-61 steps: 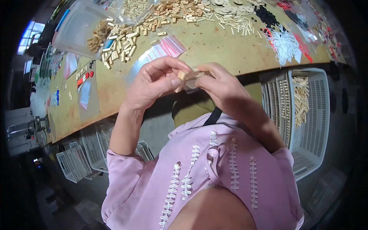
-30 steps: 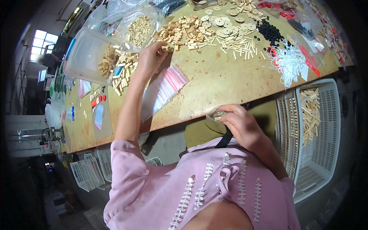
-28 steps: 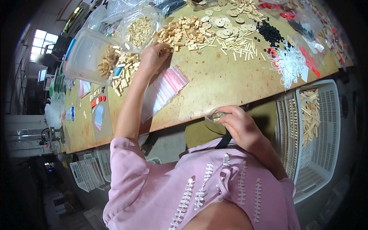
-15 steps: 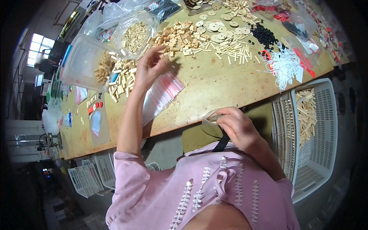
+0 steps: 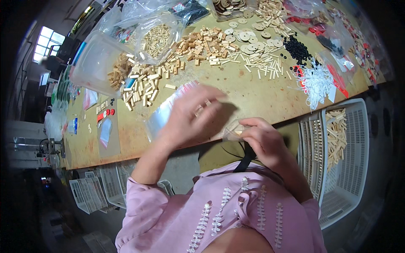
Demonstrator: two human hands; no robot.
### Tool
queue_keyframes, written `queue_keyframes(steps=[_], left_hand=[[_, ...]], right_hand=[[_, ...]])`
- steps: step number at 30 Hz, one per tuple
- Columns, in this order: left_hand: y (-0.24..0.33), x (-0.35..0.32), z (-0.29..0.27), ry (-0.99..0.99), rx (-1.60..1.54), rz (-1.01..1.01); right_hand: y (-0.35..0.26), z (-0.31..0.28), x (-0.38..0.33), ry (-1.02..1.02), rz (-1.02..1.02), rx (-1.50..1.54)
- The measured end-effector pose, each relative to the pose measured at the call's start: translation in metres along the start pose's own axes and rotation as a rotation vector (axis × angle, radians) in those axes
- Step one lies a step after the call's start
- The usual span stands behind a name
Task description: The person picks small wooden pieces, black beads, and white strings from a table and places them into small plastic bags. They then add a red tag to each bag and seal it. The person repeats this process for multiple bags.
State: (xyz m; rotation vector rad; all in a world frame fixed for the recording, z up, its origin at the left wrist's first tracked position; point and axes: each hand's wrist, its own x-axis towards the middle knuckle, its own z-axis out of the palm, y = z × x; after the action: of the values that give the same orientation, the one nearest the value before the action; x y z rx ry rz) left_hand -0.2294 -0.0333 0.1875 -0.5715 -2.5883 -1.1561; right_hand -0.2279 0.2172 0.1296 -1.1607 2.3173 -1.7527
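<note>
Plastic bag (image 5: 231,131) juts leftward, pinched by the right hand (image 5: 265,138).

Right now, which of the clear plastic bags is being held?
The small clear bag with pale pieces inside, pinched by the right hand; the flat bags by the left hand lie on the table.

The left forearm (image 5: 151,163) slants up and inward to a nearly straight wrist (image 5: 165,142). The left hand (image 5: 187,120) is blurred, thumb and fingers stretched rightward, a gap between them. The bare right forearm (image 5: 297,179) angles up and leftward; the right hand (image 5: 265,137), slightly lower, pinches, fingers (image 5: 254,122) pointing left. The hands are near, apart.
</note>
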Motion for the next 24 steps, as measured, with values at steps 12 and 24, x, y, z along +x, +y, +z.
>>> queue_keyframes(steps=[12, 24], left_hand=[[-0.236, 0.155, -0.035, -0.118, 0.521, -0.015], [-0.247, 0.167, -0.020, 0.078, 0.664, -0.260]], right_hand=[[0.061, -0.013, 0.034, 0.118, 0.005, -0.221], [0.074, -0.009, 0.027, 0.116, -0.076, -0.175]])
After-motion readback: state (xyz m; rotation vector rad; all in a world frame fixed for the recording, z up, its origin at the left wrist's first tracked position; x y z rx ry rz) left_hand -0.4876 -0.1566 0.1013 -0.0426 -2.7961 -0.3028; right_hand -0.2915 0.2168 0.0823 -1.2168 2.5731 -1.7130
